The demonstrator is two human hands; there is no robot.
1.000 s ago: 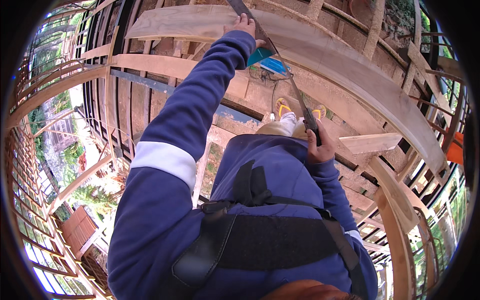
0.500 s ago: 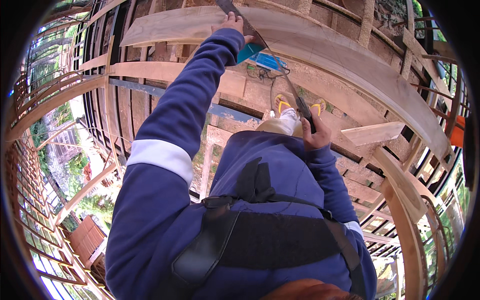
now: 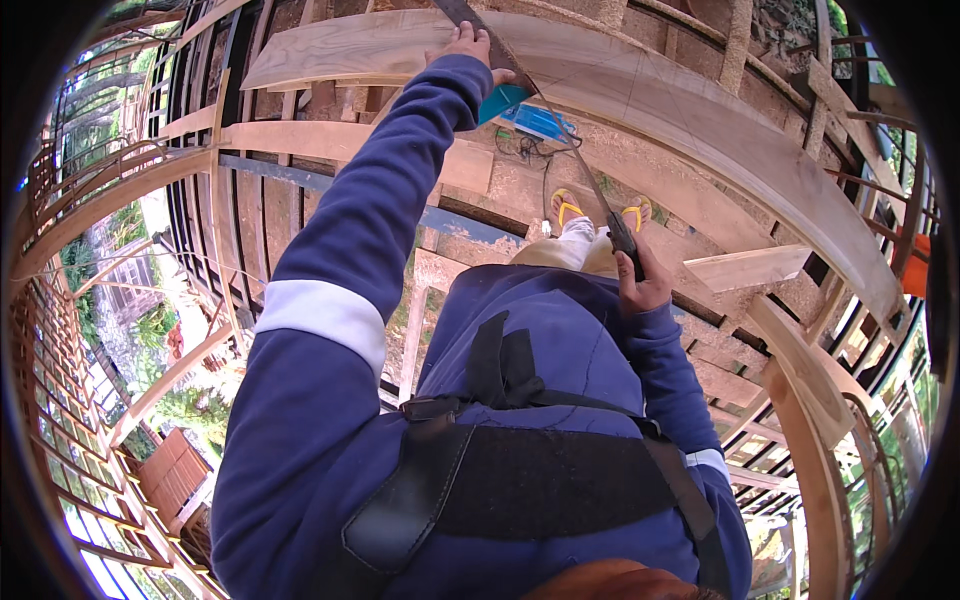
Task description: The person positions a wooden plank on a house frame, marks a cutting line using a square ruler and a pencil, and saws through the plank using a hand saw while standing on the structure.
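My right hand (image 3: 642, 275) is closed round the dark handle of a handsaw (image 3: 602, 197), close to the front of my body. The saw's long narrow blade slants up and left to the near edge of a broad curved plank (image 3: 660, 90). On that plank lies my left hand (image 3: 468, 48), fingers stretched out and thumb spread to the side. A dark brown flat strip (image 3: 497, 52) passes beside it; whether this is part of the saw I cannot tell. Below the left thumb shows a teal piece (image 3: 503, 100), partly hidden by the sleeve.
Below the plank lies a bright blue object (image 3: 538, 122) with a dark cord. My feet in yellow-strapped sandals (image 3: 567, 208) stand among boards strewn with sawdust. A short offcut (image 3: 748, 266) and curved timbers (image 3: 805, 380) are on the right. Wooden framing (image 3: 120, 215) rises on the left.
My right hand and the saw handle have moved slightly down and to the right, toward my body. The left hand stays at nearly the same place on the plank.
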